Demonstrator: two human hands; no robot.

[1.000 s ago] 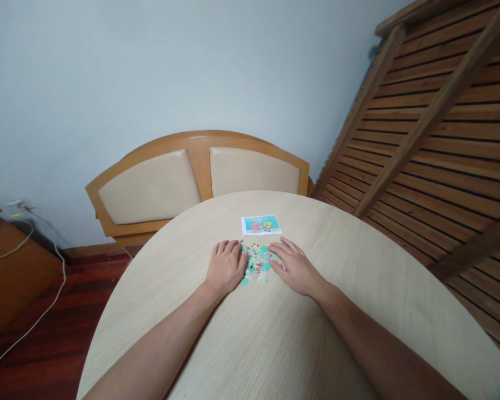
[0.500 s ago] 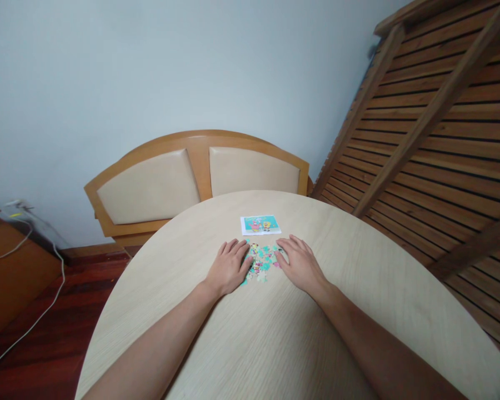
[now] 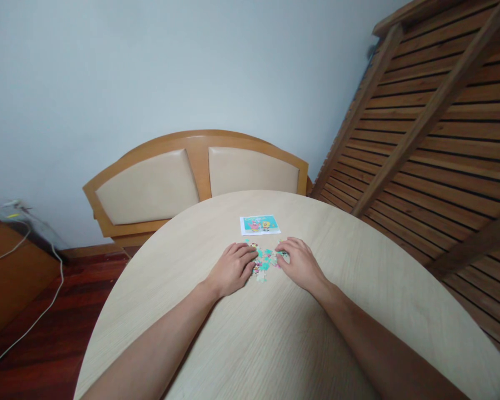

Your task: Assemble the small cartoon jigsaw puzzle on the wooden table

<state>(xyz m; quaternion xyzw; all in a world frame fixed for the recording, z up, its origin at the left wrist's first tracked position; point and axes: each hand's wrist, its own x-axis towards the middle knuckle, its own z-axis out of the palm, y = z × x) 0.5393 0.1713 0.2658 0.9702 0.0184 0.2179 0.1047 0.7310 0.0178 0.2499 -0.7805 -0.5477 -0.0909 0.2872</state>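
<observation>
A small heap of jigsaw puzzle pieces, mostly turquoise with bits of pink, yellow and white, lies between my two hands. My left hand rests on the left edge of the heap, palm down; its fingers are a little bent and cover some pieces. On the right edge is my right hand, its fingers curved and its thumb apart from them, with a few pieces under the fingertips. Neither hand visibly grips a piece. Just beyond the heap lies a picture card with a pink and a yellow cartoon figure.
Everything lies on a round light wood table. Behind it stands a headboard with two cream panels against the wall. A slatted wooden frame leans at the right. A white cable hangs at the left.
My left hand has shifted slightly right over the pieces, its fingers more bent. My right hand's fingers have curled a little more. Pieces at the edges have been pushed inward.
</observation>
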